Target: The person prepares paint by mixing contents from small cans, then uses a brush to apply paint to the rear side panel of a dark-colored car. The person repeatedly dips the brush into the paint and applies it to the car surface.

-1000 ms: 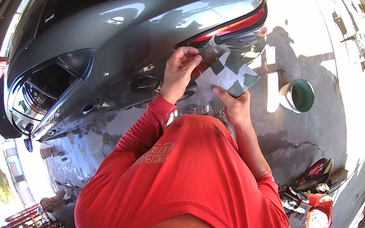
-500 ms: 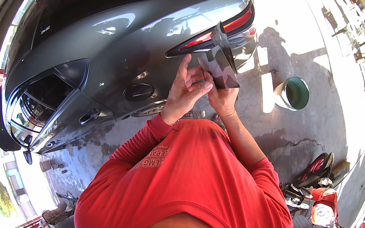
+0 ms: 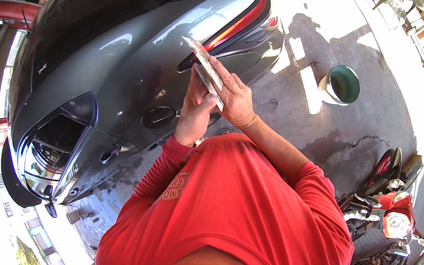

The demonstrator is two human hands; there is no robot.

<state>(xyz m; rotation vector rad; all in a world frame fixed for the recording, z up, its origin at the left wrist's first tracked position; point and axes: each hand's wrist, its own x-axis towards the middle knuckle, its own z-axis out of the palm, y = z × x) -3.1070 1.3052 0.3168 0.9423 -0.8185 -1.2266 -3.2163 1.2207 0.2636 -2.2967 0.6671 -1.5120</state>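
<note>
My left hand (image 3: 193, 111) and right hand (image 3: 236, 102) meet in front of the dark grey car's rear corner. Between them is a thin folded sheet (image 3: 207, 67), seen almost edge-on as two flat layers with a pale, greyish face. My right fingers lie along its outer layer on the right. The left thumb and fingers pinch the lower layer from the other side. What the sheet is made of I cannot make out. Just beyond it is the car's red tail light (image 3: 236, 26), with the sheet's upper tip overlapping the bodywork beside it.
The car's grey body (image 3: 141, 59) fills the left side, with a round fuel flap (image 3: 158, 118) near my left wrist. A pale bucket (image 3: 330, 89) with a green inside stands on the concrete floor (image 3: 298, 128). A red motorcycle (image 3: 395, 202) is at the lower right.
Both hands have shifted slightly left and turned the sheet. Its patchy, camouflage-like face showed before; now it is tilted edge-on. My right hand has moved from beneath it to its outer side.
</note>
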